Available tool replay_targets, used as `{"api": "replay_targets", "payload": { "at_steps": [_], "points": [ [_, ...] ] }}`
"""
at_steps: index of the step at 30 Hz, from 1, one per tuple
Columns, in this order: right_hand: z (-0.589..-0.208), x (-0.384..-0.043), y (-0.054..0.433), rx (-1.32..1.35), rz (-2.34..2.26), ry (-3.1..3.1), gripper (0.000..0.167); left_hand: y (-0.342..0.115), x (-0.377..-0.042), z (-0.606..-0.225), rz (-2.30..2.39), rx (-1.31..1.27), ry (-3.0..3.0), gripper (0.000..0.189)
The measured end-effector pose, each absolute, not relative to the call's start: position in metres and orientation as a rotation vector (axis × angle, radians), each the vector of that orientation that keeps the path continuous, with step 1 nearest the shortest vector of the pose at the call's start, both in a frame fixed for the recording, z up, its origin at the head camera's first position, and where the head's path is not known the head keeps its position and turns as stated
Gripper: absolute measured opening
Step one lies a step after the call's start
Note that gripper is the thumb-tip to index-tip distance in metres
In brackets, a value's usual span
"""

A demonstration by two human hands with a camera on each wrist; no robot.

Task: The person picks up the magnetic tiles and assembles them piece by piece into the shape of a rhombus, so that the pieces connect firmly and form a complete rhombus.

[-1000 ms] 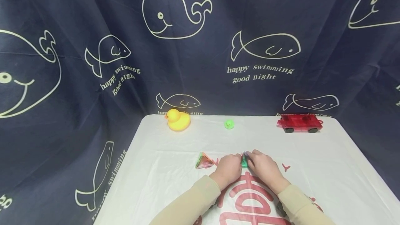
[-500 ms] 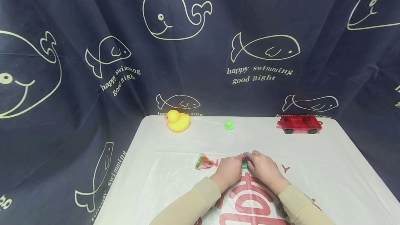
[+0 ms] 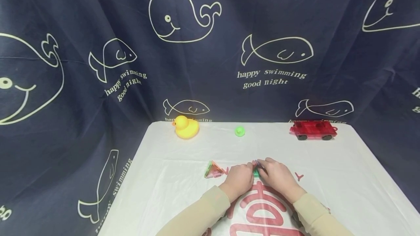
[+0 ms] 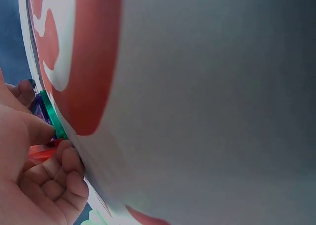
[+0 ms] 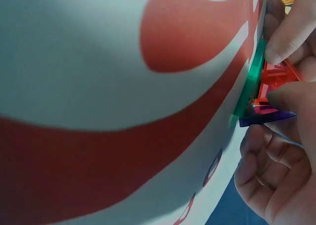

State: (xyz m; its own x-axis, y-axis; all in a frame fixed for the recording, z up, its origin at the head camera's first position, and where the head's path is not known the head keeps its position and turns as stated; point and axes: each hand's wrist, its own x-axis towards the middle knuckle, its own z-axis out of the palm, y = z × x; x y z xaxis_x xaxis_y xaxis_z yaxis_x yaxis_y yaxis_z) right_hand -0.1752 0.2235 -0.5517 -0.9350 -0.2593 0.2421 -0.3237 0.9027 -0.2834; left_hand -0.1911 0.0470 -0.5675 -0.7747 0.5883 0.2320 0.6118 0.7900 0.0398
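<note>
Between the two hands is a small group of translucent plastic building tiles. A green tile (image 5: 249, 89) lies along the white sheet. A red tile (image 5: 280, 75) and a purple tile (image 5: 266, 118) lean up from it, their upper edges close together. My left hand (image 3: 238, 180) pinches the red tile between thumb and fingers. On the other side, my right hand (image 3: 279, 178) pinches the purple tile. The hands hide much of the group in the head view. Left of them stands a three-sided tile shape (image 3: 214, 170) with green and orange sides.
Along the table's (image 3: 164, 199) far edge stand a yellow rubber duck (image 3: 186, 127), a small green round toy (image 3: 240, 131) and a red wheeled cart (image 3: 313, 130). A dark blue curtain (image 3: 197, 65) with whale and fish drawings hangs behind.
Both hands stay nearly in place. The red and purple tiles' upper edges now show together above the green tile, where mainly green showed between the hands before.
</note>
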Motion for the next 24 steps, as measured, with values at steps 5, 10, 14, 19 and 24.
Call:
{"api": "replay_targets", "payload": {
  "at_steps": [5,10,14,19,24],
  "points": [
    [-0.551,-0.177,0.224,0.435,0.498,-2.882,0.030,0.043,-0.192,-0.567,-0.219,-0.961,-2.775,0.012],
    [-0.552,-0.178,0.228,0.414,0.545,-2.938,0.037,0.036,-0.193,-0.559,-0.362,-0.979,-2.895,0.019],
    [-0.550,-0.177,0.234,0.403,0.601,-2.964,0.045,0.024,-0.196,-0.550,-0.453,-1.009,-2.953,0.042],
    [-0.542,-0.176,0.242,0.435,0.655,-2.954,0.050,0.002,-0.203,-0.539,-0.498,-1.020,-2.912,0.048],
    [-0.538,-0.179,0.247,0.425,0.701,-2.921,0.045,-0.024,-0.217,-0.528,-0.539,-0.994,-2.849,0.038]
  ]
}}
